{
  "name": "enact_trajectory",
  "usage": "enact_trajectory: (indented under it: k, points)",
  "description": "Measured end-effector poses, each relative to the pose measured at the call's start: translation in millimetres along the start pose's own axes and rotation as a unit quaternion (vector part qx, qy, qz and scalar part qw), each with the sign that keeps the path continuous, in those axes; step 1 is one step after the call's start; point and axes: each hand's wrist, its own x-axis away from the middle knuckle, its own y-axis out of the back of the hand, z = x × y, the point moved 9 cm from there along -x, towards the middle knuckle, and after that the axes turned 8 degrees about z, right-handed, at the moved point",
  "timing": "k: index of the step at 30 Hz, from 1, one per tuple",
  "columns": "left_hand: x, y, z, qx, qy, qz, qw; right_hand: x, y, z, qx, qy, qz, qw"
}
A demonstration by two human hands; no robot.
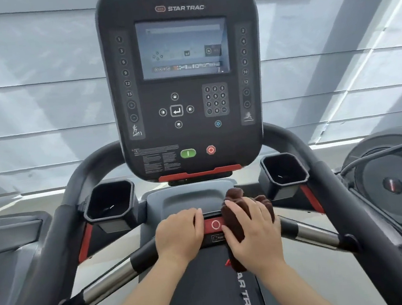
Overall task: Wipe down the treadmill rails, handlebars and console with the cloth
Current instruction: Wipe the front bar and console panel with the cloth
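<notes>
Cloth (235,220) is showing as a dark brown, bunched-up wad, lumpy and folded on itself, and it is sitting on the treadmill's near crossbar just right of the red stop strip (215,224). Your right hand (252,231) is clamping down over it, fingers spread and curled around the bundle, so you are grasping the cloth against the bar. One end is poking up on the far side of your knuckles and another is hanging down near your wrist; the middle is lying hidden under your palm. Your left hand (179,232) is resting curled over the bar just left of the strip, holding no cloth; whether it is gripping or only leaning, you cannot tell.

The console (184,79) is standing upright beyond, its screen (183,46) washed out by glare and unreadable. Small print beside the green button (188,153) is too fine to read. Both cup holders (111,202) are dark inside. The handlebars (107,281) are running out of frame at the lower corners, and the belt lettering is being cut off by your right arm.
</notes>
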Motion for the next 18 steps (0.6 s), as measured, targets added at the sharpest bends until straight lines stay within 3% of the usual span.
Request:
enact_trajectory:
  k: [7,11,15,18]
  points:
    - [-3,-1,-4,-0.025,-0.012,0.008,1.0,5,38,-20,-0.124,0.006,-0.061,0.99]
    - [-12,-8,-48,-0.026,-0.059,0.022,0.998,16,66,-73,-0.141,-0.048,-0.122,0.981]
    - [-18,-18,-81,-0.056,-0.048,0.009,0.997,10,34,-94,-0.137,-0.113,-0.042,0.983]
    - [-20,-19,-77,-0.06,-0.046,-0.008,0.997,-4,25,-77,-0.114,-0.083,-0.028,0.99]
